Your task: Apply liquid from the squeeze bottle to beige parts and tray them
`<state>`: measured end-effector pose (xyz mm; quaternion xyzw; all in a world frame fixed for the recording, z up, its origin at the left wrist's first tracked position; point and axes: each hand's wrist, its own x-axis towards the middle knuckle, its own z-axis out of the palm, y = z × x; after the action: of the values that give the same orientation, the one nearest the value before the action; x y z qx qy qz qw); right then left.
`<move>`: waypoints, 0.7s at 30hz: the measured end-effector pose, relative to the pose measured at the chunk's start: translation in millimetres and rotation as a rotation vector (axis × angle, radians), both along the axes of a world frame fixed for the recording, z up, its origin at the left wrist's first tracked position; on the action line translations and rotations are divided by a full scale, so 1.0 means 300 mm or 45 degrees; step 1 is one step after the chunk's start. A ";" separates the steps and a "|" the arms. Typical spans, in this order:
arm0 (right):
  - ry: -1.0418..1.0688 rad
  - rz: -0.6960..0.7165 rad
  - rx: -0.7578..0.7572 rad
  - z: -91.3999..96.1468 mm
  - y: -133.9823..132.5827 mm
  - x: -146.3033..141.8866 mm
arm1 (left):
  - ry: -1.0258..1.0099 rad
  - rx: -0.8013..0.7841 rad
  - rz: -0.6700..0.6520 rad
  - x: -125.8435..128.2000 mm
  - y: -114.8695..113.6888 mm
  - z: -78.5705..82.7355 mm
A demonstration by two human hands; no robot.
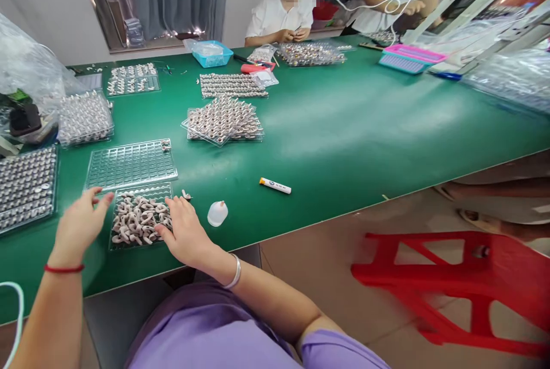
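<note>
A clear plastic tray (112,243) heaped with small pale curved parts (138,217) lies near the front edge of the green table. My right hand (184,228) rests at the tray's right side, fingers stretched out over its edge and thumb by the parts. At the left of the tray is my left hand (81,223), its thumb and fingers apart with nothing between them. Just behind sits a clear compartment tray (129,164) with a couple of parts in its far right corner. One loose part (186,194) lies beyond my right fingertips.
A white cup-like piece (217,214) and a white tube with an orange cap (275,185) lie to the right. Filled trays (223,120) are stacked farther back, with another full tray (28,188) at far left. A red stool (451,277) stands right; co-workers sit opposite.
</note>
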<state>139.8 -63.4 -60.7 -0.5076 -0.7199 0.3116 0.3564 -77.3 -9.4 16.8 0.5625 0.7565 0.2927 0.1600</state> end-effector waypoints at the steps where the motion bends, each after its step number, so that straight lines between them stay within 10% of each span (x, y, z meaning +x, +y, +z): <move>1: 0.011 -0.019 -0.018 -0.004 0.004 -0.016 | -0.098 0.017 0.007 -0.008 -0.040 -0.035; 8: 0.459 -0.118 -0.140 0.005 0.021 -0.068 | -0.785 0.280 0.061 0.081 -0.123 -0.186; 21: 0.977 -0.287 -0.095 0.017 0.280 -0.116 | -1.091 0.711 0.171 0.129 -0.005 -0.160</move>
<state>105.0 20.7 -55.7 -0.4428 -0.4624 0.4632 0.6128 -38.5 -10.9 -31.1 0.3635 0.5506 0.6973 0.2800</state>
